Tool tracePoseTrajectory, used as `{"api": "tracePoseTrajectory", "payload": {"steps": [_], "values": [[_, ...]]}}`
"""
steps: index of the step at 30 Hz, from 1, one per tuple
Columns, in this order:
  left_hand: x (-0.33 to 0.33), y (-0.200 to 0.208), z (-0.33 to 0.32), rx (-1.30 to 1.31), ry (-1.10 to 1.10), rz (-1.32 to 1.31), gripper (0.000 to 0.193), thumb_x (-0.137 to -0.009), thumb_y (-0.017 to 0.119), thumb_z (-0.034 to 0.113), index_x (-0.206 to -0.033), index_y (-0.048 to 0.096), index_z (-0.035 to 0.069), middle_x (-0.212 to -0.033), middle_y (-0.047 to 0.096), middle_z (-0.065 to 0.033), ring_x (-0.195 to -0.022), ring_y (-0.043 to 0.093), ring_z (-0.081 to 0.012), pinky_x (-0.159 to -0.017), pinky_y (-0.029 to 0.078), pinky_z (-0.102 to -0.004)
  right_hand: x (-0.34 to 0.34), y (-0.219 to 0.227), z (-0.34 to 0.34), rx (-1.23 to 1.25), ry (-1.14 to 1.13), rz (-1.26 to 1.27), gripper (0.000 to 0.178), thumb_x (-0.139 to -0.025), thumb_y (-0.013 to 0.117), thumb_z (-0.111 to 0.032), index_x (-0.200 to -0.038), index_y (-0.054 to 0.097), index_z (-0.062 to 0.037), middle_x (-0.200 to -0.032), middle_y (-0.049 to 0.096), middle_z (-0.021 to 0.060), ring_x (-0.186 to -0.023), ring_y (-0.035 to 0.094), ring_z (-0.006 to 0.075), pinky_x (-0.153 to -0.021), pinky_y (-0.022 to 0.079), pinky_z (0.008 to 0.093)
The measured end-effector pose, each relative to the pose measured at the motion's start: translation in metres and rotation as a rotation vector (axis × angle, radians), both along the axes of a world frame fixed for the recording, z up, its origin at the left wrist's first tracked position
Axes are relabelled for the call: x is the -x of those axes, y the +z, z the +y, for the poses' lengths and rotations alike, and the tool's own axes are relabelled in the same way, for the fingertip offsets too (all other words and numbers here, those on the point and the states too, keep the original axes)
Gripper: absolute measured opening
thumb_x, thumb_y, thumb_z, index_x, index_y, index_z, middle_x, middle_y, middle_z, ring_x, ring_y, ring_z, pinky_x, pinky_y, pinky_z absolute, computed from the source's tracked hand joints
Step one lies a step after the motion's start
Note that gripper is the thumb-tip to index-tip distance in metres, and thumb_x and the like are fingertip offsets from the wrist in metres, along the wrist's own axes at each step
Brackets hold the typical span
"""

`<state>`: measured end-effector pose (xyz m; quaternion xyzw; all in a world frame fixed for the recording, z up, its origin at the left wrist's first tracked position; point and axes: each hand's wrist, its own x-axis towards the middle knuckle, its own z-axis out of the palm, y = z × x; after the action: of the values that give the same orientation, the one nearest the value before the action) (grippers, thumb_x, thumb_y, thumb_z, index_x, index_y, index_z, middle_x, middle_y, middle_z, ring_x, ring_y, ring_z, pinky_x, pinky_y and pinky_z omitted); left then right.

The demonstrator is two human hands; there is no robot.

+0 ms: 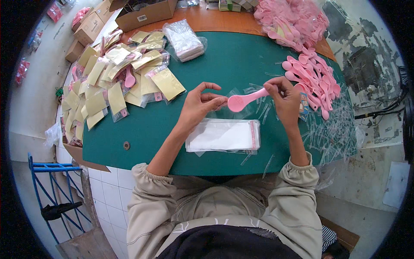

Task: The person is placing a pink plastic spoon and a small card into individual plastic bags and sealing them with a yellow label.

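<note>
A pink plastic spoon (237, 103) is held by its handle between the thumb and fingers of my right hand (283, 98), bowl pointing left. My left hand (201, 103) pinches the edge of a clear plastic bag (244, 113), whose film shows around the spoon's bowl; whether the bowl is inside or behind it I cannot tell. Below both hands lies a stack of clear bags (220, 134) with a reddish strip at its right end. A small colourful card (304, 105) peeks out beside my right hand, partly hidden.
Loose pink spoons (311, 77) are heaped at right, below a plastic bag of more spoons (293, 21). Thin clear strips (330, 129) litter the green table mat (142, 146). Packed spoons with yellowish cards (97, 103) pile up at left, near another bag stack (184, 41) and a cardboard box (144, 16).
</note>
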<state>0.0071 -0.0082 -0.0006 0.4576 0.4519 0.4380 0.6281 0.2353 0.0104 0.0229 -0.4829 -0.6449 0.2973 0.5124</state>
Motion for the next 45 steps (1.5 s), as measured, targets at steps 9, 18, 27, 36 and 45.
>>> {"api": "tracePoseTrajectory", "payload": {"steps": [9,18,27,36,45], "values": [[-0.009,0.001,-0.004,0.075,0.0,-0.098,0.033,-0.084,0.059,0.015,-0.111,0.045,0.001,-0.095,0.063,-0.0118,-0.084,0.06,-0.0133,-0.071,0.049,-0.0251,0.028,-0.021,-0.007,0.145,0.304,-0.029,0.019,-0.078,0.066,-0.015,-0.086,0.056,-0.0011,-0.065,0.056,0.0013,-0.059,0.047,0.0028,-0.052,0.038,0.0174],[0.006,0.007,-0.002,0.055,-0.403,0.034,0.032,-0.091,0.048,0.025,-0.099,0.059,-0.004,-0.093,0.063,-0.0082,-0.081,0.059,-0.0113,-0.071,0.048,-0.0231,0.02,-0.022,-0.001,0.082,0.184,0.152,0.026,-0.088,0.053,-0.029,-0.091,0.054,-0.0028,-0.071,0.056,0.0004,-0.063,0.046,0.0008,-0.049,0.032,0.0185],[0.004,0.005,-0.003,0.041,-0.217,-0.035,0.032,-0.092,0.046,0.022,-0.103,0.058,-0.006,-0.085,0.064,-0.0069,-0.071,0.057,-0.0069,-0.062,0.046,-0.0198,0.032,-0.021,-0.009,-0.157,0.613,-0.219,0.039,-0.089,0.042,-0.042,-0.102,0.06,-0.0103,-0.111,0.045,0.0145,-0.097,0.049,0.0293,-0.085,0.038,0.0334],[0.006,0.019,-0.006,0.072,-0.186,-0.012,0.035,-0.093,0.043,0.027,-0.108,0.055,-0.002,-0.092,0.064,-0.0113,-0.08,0.061,-0.0114,-0.069,0.049,-0.022,-0.087,0.016,0.003,0.213,-0.598,-0.97,0.042,-0.074,0.066,-0.03,-0.1,0.059,0.0016,-0.102,0.057,0.0196,-0.092,0.057,0.0282,-0.078,0.043,0.0344],[0.01,0.005,-0.001,-0.026,-0.22,-0.013,0.032,-0.093,0.044,0.023,-0.106,0.055,-0.004,-0.093,0.064,-0.0124,-0.078,0.061,-0.0108,-0.069,0.049,-0.0214,-0.136,-0.006,0.009,0.321,-0.462,-0.78,0.023,-0.075,0.063,-0.017,-0.087,0.056,0.0006,-0.082,0.06,0.0131,-0.073,0.059,0.0214,-0.066,0.045,0.0325]]}}
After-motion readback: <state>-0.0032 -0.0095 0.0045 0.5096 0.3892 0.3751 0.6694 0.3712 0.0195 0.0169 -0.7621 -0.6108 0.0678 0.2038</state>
